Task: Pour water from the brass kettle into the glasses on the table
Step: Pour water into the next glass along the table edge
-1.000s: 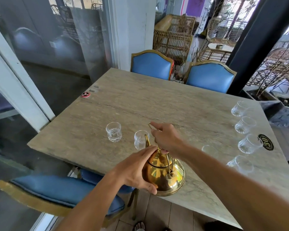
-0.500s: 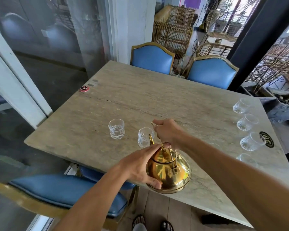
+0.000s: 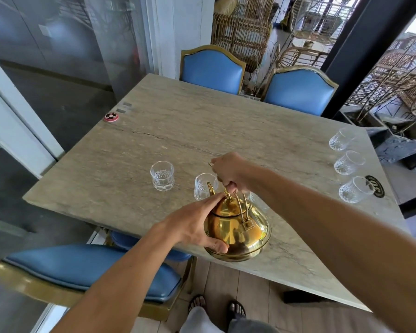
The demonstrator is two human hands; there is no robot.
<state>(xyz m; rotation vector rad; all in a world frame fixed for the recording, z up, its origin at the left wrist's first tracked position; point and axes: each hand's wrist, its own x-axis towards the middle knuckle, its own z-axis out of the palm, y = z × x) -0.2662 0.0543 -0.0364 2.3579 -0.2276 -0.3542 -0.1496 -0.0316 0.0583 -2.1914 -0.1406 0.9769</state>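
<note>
A shiny brass kettle point(image 3: 240, 233) is held above the near edge of the stone table point(image 3: 202, 131), tilted with its spout over a clear glass point(image 3: 203, 192). My right hand point(image 3: 228, 170) grips the kettle's handle from above. My left hand point(image 3: 197, 224) presses flat against the kettle's side and lid. A second glass point(image 3: 162, 175) with a little water stands to the left. Three more glasses stand in a row at the table's right: far point(image 3: 341, 139), middle point(image 3: 348, 162), near point(image 3: 354, 193). My right arm hides the area behind the kettle.
Two blue chairs stand at the far side point(image 3: 211, 68) point(image 3: 300, 92), and another blue chair point(image 3: 87, 267) sits at the near left corner. A small red disc point(image 3: 111, 117) lies at the table's left edge. A black round sticker point(image 3: 375, 188) marks the right edge. My sandalled feet show below.
The kettle has stayed over the near glass with both hands on it. The view has shifted slightly, and the kettle sits a little lower and nearer the table's edge.
</note>
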